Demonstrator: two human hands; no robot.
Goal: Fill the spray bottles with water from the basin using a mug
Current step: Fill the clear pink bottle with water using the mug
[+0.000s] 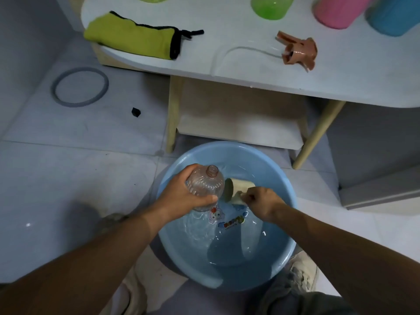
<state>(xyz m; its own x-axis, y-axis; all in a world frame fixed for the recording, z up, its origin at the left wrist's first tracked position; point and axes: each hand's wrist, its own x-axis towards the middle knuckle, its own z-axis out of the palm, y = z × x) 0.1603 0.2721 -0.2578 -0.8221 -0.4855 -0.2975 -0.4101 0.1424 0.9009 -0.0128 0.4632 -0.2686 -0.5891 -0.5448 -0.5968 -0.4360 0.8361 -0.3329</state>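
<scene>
My left hand (179, 196) holds the clear bottle (204, 186) over the far left part of the blue basin (227, 278), which stands on the floor between my feet, just in front of the tabletop (341, 76). The fingers (189, 170) of that hand curl round the ribbed body, thumb across the near side, and the open threaded neck points up and away from me with no cap on it. My right hand (261, 203) is just beside it over the basin, its fingers pinched tight on the handle of the beige mug (238, 188). The mug is tipped on its side with its mouth turned toward the bottle, and the two look to be touching. Water (227, 246) lies in the basin, with a cartoon print showing through it. Near the front edge of the tabletop, toward the right, lies the brown spray head (297, 50) with its thin tube curving left. A folded green cloth (131, 36) sits at the left end. Along the back edge stand a green bottle (270, 6), a pink bottle (338, 11) and a blue bottle (395, 14). A grey ring (79, 86) lies on the floor to the left.
</scene>
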